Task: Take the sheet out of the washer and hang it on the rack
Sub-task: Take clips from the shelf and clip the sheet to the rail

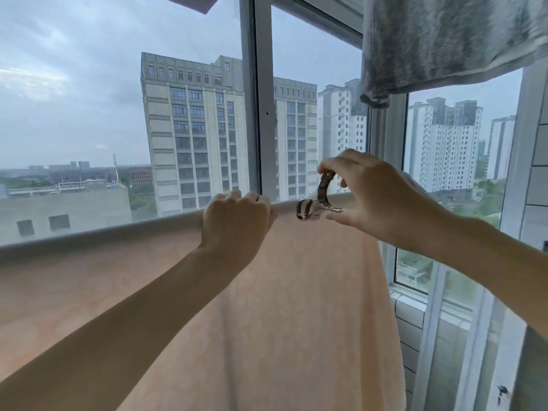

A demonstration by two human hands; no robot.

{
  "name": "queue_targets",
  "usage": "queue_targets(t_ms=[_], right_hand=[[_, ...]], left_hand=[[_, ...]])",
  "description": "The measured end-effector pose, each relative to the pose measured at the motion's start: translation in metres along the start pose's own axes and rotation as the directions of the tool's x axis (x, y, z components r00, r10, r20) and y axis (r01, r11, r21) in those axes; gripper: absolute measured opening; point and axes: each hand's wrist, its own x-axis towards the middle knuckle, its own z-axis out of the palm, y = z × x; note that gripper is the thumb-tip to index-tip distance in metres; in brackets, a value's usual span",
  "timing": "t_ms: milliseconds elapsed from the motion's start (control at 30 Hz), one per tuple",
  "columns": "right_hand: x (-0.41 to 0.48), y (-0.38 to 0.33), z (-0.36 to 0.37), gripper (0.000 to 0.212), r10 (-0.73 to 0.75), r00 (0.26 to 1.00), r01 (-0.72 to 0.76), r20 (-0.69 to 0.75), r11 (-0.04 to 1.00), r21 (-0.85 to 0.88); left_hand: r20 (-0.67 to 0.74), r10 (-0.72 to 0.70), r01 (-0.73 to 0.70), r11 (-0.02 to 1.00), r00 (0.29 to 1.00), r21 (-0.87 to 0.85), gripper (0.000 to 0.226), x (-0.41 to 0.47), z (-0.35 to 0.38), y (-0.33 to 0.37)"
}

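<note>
Peach-coloured cloth, the sheet [296,307], hangs draped over a grey rail [103,232] of the rack and falls straight down below both hands. The left hand [237,218] sits on the top fold, its fingers curled over the rail's edge and gripping the sheet there, knuckles up. Just to the right of it, a little apart, the right hand [376,197] pinches the handles of a metal clip [318,200] between thumb and fingers. The clip's jaws point toward the left hand and stand spread apart at the rail; whether they already touch the cloth cannot be told. Above the right hand a grey towel [444,40] hangs from higher up. Beyond both hands stands a white window frame [258,114], and through the glass tall tower blocks [195,129] show under a cloudy sky.
</note>
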Motion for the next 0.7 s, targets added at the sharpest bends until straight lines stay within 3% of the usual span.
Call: queue_targets(t_ms=[233,433,700], right_hand=[[0.022,0.018,0.0,0.053,-0.025,0.999,0.026,0.038,0.999,-0.03],[0.033,0.024,0.001,0.05,-0.001,0.999,-0.001,-0.043,1.0,-0.026],[0.043,0.025,0.022,0.047,0.043,0.999,-0.043,0.027,0.999,-0.005]], left_hand=[[0.122,0.047,-0.043,0.998,0.991,-0.035,0.04,0.022,0.01,-0.001],[0.093,0.093,-0.101,0.992,0.991,0.081,0.045,0.019,0.014,-0.002],[0.061,0.103,-0.11,0.987,0.993,0.117,0.046,0.02,0.017,0.003]])
